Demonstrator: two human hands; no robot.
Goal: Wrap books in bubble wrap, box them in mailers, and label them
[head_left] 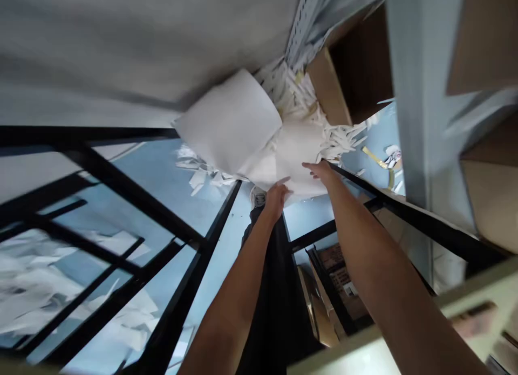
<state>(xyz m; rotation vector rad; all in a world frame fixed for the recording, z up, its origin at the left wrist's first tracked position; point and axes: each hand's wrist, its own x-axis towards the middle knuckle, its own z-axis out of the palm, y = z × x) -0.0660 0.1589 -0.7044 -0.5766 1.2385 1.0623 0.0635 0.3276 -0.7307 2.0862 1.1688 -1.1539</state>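
Two large white sheets lie over a pile of scraps beyond my feet: a left one (pixel 230 121) tilted toward the wall, and a right one (pixel 300 143) between and ahead of my hands. Near the lower left edge of the right sheet, my left hand (pixel 277 198) reaches out with thumb and fingers apart. My right hand (pixel 319 170) is over that sheet's right side, fingers stretched to the left. Whether either hand presses on the sheet is hard to tell. Around them spreads a heap of white paper strips (pixel 289 89).
A cardboard box (pixel 329 89) lies open on its side behind the heap. Black metal frame bars (pixel 133 197) stand to the left, with scattered paper (pixel 36 280) beyond them. A grey post (pixel 416 105) rises at right. A shoe (pixel 258 197) shows below the sheets.
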